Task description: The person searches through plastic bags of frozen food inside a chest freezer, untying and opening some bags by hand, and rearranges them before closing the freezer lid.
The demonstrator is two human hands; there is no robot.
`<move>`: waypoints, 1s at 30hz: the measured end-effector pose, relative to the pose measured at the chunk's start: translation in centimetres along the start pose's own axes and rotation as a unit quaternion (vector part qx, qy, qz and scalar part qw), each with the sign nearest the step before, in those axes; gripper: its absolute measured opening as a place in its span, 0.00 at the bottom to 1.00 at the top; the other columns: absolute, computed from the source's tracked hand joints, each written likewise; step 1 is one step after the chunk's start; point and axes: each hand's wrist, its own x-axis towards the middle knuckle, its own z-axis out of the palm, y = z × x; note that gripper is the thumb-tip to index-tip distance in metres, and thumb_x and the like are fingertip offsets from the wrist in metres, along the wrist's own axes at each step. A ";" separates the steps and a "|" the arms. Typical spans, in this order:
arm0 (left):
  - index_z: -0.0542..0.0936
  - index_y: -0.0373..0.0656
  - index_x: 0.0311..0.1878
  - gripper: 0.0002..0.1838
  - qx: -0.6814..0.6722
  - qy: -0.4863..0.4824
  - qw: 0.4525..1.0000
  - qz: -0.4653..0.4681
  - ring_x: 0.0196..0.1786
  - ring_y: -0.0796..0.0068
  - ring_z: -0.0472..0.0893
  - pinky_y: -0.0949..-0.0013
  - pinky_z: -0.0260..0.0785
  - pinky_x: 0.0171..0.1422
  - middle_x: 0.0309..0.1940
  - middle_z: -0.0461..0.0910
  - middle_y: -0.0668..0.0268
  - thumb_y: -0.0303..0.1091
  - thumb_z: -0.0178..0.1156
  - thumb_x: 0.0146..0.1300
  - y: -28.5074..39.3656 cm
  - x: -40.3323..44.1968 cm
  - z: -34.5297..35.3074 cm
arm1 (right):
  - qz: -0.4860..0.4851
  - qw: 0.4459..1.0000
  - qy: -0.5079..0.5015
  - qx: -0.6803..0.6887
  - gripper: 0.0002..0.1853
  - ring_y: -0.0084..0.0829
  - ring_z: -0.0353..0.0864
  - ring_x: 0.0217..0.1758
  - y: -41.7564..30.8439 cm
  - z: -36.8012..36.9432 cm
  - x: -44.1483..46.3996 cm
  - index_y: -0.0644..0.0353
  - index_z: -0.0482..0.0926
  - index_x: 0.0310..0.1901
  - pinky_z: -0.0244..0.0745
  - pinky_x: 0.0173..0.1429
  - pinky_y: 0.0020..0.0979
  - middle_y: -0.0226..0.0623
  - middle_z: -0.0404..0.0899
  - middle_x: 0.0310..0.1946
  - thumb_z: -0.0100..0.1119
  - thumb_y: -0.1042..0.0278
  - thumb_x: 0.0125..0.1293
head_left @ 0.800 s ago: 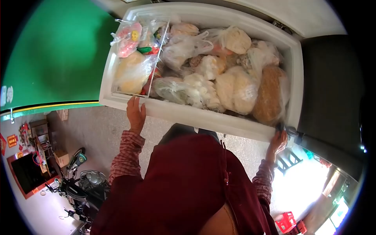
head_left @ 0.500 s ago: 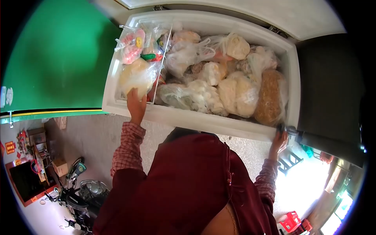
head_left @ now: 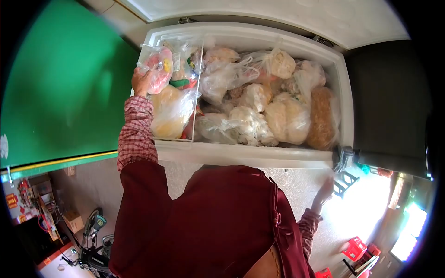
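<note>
An open chest freezer (head_left: 250, 156) stands before me, filled with bagged food. My left hand (head_left: 140, 81) is closed at the left side of a clear plastic bag of pink food (head_left: 159, 69) at the top left of the freezer. This bag lies in a wire basket (head_left: 174, 140), above a bag of pale yellow food (head_left: 168, 111). A bag with green and red patches (head_left: 183, 82) sits beside it. My right hand (head_left: 326, 189) hangs below the freezer's front right corner, apart from the rim; its fingers are blurred.
The freezer holds several more bags, among them a long brown one (head_left: 321, 118) at the right and a white one (head_left: 250, 125). A green surface (head_left: 69, 92) adjoins on the left, a dark one (head_left: 389, 106) on the right. The raised lid (head_left: 278, 16) is behind. A motorcycle (head_left: 95, 245) stands lower left.
My left hand has moved from the pale yellow bag up to the bag of pink food. My right hand has left the freezer's front right corner and dropped lower.
</note>
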 end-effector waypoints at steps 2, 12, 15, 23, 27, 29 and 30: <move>0.80 0.37 0.44 0.22 -0.006 -0.027 0.998 0.052 0.36 0.54 0.82 0.60 0.72 0.42 0.33 0.83 0.53 0.44 0.62 0.51 -0.1 1.3 0.5 | 0.120 0.990 -0.076 0.018 0.23 0.32 0.82 0.34 1.1 0.1 -3.7 0.63 0.76 0.56 0.72 0.43 0.33 0.43 0.85 0.34 0.51 0.53 0.69; 0.83 0.39 0.36 0.13 -0.239 -0.203 0.947 -0.073 0.24 0.84 0.75 0.80 0.66 0.30 0.26 0.81 0.71 0.40 0.67 0.56 1.6 4.0 -4.2 | 0.331 0.925 -0.161 0.094 0.23 0.28 0.82 0.26 2.6 0.0 -19.4 0.68 0.80 0.47 0.78 0.33 0.27 0.41 0.83 0.26 0.54 0.53 0.64; 0.83 0.39 0.37 0.12 -0.256 -0.225 0.937 -0.072 0.23 0.84 0.74 0.81 0.64 0.28 0.26 0.81 0.70 0.38 0.66 0.57 1.6 4.4 -5.6 | 0.348 0.912 -0.185 0.112 0.22 0.29 0.81 0.27 2.1 0.5 -21.0 0.70 0.81 0.43 0.79 0.33 0.27 0.42 0.83 0.26 0.54 0.54 0.65; 0.82 0.36 0.36 0.11 -0.108 -0.146 0.978 0.108 0.27 0.69 0.77 0.70 0.70 0.36 0.29 0.82 0.64 0.36 0.61 0.59 2.4 5.5 -5.1 | 0.311 0.911 -0.225 0.150 0.21 0.29 0.81 0.26 0.0 0.9 -19.9 0.70 0.81 0.39 0.79 0.31 0.27 0.44 0.83 0.26 0.52 0.55 0.66; 0.83 0.40 0.35 0.08 0.153 -0.068 0.961 0.220 0.45 0.57 0.77 0.63 0.72 0.47 0.44 0.81 0.60 0.32 0.59 0.56 3.6 6.3 -4.3 | 0.309 0.911 -0.230 0.146 0.22 0.29 0.81 0.25 -1.0 1.2 -19.6 0.70 0.81 0.38 0.79 0.31 0.27 0.44 0.82 0.25 0.52 0.54 0.67; 0.83 0.41 0.34 0.07 0.228 -0.002 0.920 0.317 0.54 0.56 0.74 0.62 0.71 0.51 0.50 0.79 0.60 0.31 0.59 0.55 3.9 6.9 -3.8 | 0.312 0.908 -0.239 0.145 0.22 0.29 0.81 0.25 -0.6 1.4 -20.0 0.70 0.81 0.38 0.79 0.30 0.27 0.44 0.83 0.25 0.52 0.53 0.67; 0.83 0.41 0.34 0.07 0.249 0.020 0.900 0.357 0.58 0.58 0.71 0.62 0.70 0.53 0.53 0.77 0.60 0.31 0.58 0.54 4.4 7.2 -3.8 | 0.315 0.905 -0.246 0.148 0.23 0.29 0.81 0.24 -0.2 1.6 -20.3 0.70 0.81 0.38 0.78 0.30 0.28 0.44 0.83 0.25 0.52 0.53 0.67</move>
